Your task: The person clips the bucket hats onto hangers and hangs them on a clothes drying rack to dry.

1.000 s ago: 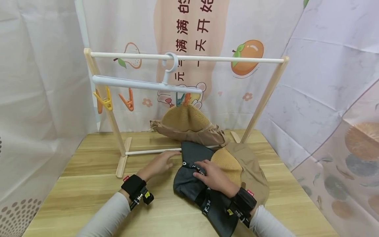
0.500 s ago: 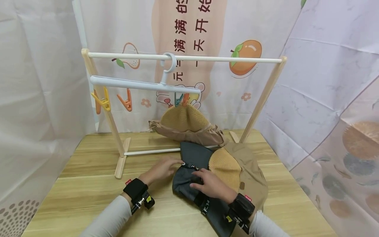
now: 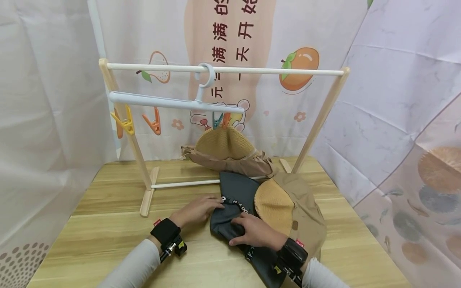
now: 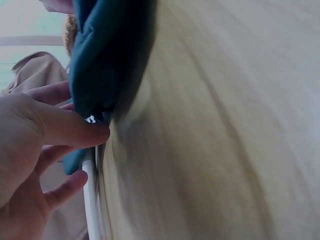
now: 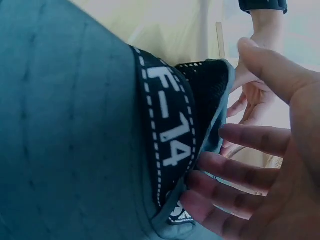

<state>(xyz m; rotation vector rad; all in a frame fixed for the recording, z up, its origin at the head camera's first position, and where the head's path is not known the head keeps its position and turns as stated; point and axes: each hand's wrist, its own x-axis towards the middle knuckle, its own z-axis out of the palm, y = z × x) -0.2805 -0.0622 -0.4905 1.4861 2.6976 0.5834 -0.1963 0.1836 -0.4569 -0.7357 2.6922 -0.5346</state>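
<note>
Left hat (image 3: 226,221) beside right hat (image 3: 307,208) on table (image 3: 108,224), third hat (image 3: 227,150) behind, below hanger (image 3: 158,101) on rack (image 3: 270,71)

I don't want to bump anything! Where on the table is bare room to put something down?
On the left, the table is bare between its left edge, the rack's left foot and the left sleeve. A narrower strip lies between the lying tan hat and the table's right edge. The middle is crowded: dark hat, left hand, right hand and hanging hat.

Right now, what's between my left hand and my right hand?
The dark gray sun hat: in the head view, its rumpled cloth lies between your left hand and right hand. The right wrist view shows its black band, lettered F-14.
</note>
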